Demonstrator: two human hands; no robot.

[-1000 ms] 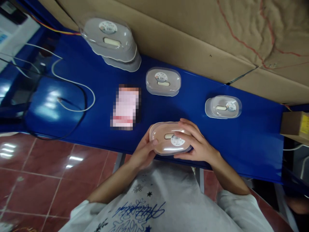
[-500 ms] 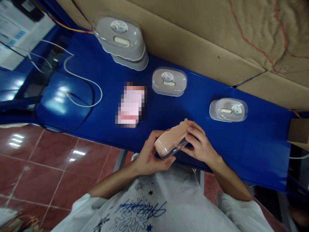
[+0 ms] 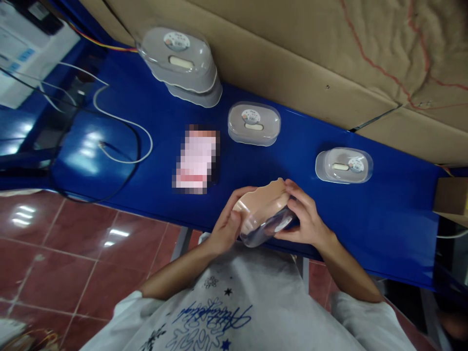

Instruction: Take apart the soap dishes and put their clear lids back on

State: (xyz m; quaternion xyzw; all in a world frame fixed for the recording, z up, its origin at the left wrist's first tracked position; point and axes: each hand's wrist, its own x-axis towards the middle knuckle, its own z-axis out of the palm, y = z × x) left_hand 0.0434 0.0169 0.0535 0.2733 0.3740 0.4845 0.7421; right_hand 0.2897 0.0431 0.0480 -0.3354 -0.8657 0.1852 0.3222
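Between my two hands, over the table's near edge, is a tilted plastic container (image 3: pixel 261 204) with a peach, wavy-edged body and a clear cover turned toward me. A round white label shows on the clear part. My left hand (image 3: pixel 230 222) grips its left end, thumb on the peach side. My right hand (image 3: pixel 305 214) holds the right end, fingers on the upper corner and thumb below. Beyond them stand similar grey containers with clear lids: a middle one (image 3: pixel 254 124), a smaller one (image 3: pixel 344 165) at right, and a stacked large pair (image 3: pixel 179 61) at back left.
A blurred-out pink rectangular item (image 3: pixel 195 160) lies on the blue table (image 3: pixel 395 229) left of my hands. White and black cables (image 3: pixel 141 161) loop at the left beside a white box (image 3: pixel 29 58). Brown cardboard (image 3: pixel 274 58) lines the back edge.
The container has rolled so more of its clear cover and the label face me. My left thumb has shifted from beneath the clear part up onto the peach side.
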